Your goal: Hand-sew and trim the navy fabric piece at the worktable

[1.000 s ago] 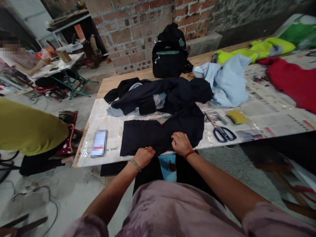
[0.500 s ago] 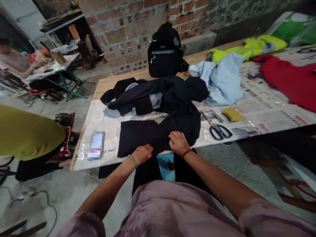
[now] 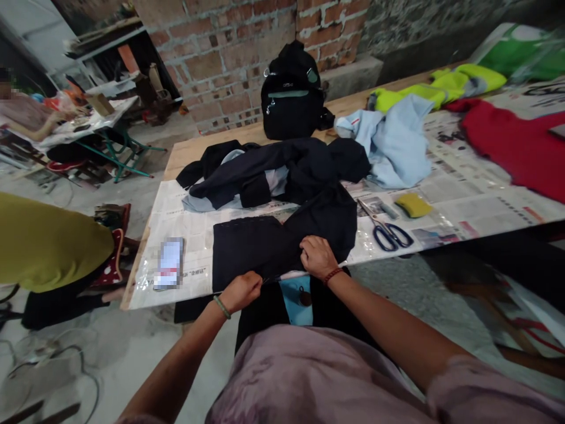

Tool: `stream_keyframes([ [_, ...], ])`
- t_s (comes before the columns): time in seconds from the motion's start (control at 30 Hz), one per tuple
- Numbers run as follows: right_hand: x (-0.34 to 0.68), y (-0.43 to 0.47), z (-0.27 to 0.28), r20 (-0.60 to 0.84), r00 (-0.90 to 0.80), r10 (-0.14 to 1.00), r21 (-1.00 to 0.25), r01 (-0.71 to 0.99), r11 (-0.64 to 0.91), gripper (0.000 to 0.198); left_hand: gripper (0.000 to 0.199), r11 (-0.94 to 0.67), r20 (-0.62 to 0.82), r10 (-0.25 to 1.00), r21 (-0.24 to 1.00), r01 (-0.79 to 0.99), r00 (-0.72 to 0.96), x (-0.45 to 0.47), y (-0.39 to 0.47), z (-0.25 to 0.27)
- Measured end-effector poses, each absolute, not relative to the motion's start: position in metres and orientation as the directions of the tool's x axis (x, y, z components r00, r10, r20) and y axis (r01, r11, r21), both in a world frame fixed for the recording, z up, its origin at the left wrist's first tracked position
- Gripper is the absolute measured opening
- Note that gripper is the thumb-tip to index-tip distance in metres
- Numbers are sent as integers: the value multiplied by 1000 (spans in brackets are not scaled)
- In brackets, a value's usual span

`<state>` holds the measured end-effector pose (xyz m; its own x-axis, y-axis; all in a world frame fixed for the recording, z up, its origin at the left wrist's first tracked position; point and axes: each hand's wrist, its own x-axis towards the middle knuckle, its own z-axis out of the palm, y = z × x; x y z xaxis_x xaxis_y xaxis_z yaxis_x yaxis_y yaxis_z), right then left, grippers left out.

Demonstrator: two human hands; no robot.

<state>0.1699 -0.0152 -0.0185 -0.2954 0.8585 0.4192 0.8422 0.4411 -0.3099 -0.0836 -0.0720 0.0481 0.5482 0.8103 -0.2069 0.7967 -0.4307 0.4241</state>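
Observation:
A dark garment [image 3: 247, 247] lies along the near edge of the table, one part spread flat and the rest bunched towards the back. My right hand [image 3: 318, 257] rests on it with fingers curled into the cloth, gripping it. At the garment's front edge my left hand [image 3: 242, 291] is closed in a pinch. What sits between its fingertips is too small to make out. Right of the garment lie scissors [image 3: 391, 234] with dark blue handles, blades pointing away. A yellow sponge-like pad [image 3: 414, 205] is just behind them.
Newspaper under clear plastic covers the table [image 3: 150, 218]. A phone [image 3: 170, 262] lies left. Behind are a black backpack [image 3: 292, 97], a light blue garment [image 3: 401, 141], a neon yellow garment [image 3: 441, 88] and red cloth [image 3: 507, 147]. A person in olive [image 3: 53, 241] sits at left.
My left hand has moved left and slightly towards me along the garment's front edge, staying pinched. My right hand keeps its place on the cloth. The view has shifted slightly.

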Motion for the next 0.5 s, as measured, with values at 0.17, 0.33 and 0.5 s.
stream_keyframes([
  [0.17,170,-16,-18,414,-291,862,-304,849,432,17,17,-538,-353,742,196,820,571,-107,-95,53],
  [0.33,170,-17,-18,405,-305,862,-307,843,443,18,20,-510,-500,729,57,858,467,-137,-120,55],
  [0.5,170,-18,-17,416,-301,858,-315,837,446,18,20,-327,-551,779,50,944,299,-187,-176,21],
])
